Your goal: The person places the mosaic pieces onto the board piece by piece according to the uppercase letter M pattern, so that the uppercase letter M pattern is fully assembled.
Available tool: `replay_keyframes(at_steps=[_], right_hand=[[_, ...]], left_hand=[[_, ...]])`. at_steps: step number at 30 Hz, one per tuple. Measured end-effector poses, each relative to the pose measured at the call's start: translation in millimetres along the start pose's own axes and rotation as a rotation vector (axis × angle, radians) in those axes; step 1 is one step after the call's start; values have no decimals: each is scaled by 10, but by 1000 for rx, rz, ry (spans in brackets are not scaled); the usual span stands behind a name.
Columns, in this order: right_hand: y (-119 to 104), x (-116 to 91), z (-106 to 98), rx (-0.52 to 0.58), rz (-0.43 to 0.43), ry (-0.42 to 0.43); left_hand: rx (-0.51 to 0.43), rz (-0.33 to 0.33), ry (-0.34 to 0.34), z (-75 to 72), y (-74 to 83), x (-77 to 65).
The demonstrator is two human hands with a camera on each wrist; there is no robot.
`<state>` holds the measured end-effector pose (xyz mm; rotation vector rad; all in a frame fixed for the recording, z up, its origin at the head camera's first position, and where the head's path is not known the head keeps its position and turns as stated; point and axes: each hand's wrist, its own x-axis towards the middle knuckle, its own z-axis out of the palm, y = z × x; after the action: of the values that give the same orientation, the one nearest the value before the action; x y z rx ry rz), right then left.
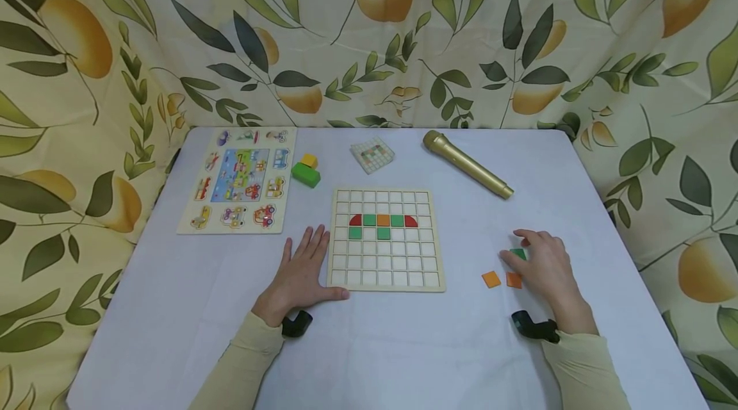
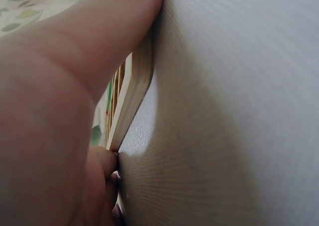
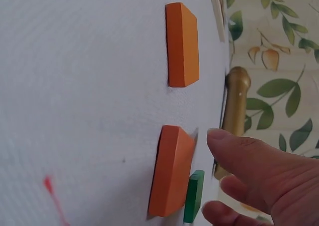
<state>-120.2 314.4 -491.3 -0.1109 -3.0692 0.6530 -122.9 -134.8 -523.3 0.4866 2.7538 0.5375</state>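
Observation:
A wooden grid board (image 1: 383, 263) lies mid-table with a row of red, green and orange tiles and two green tiles below that row. My left hand (image 1: 296, 275) rests flat with straight fingers along the board's left edge, its thumb by the near left corner; the left wrist view shows the board's side (image 2: 134, 94) against thumb and fingers. Over at the right, my right hand (image 1: 544, 266) hovers with thumb and fingers parted around a loose green square tile (image 3: 194, 196) on the cloth. Next to it lie two orange square tiles, one closer (image 3: 172, 171), one farther left (image 1: 491, 279).
Behind the board lie a small pattern card (image 1: 373, 155) and a gold microphone (image 1: 468, 164). A picture puzzle board (image 1: 193, 221) occupies the far left, with green (image 1: 305, 175) and yellow (image 1: 309, 160) blocks beside it. Patterned fabric hangs around the white-covered table.

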Motion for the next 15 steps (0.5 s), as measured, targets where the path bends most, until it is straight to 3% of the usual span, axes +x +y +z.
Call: replay_keyframes(at_steps=[15], right_hand=[[36, -5, 41, -38, 73, -1]], left_hand=[[11, 2, -2, 9, -17, 19]])
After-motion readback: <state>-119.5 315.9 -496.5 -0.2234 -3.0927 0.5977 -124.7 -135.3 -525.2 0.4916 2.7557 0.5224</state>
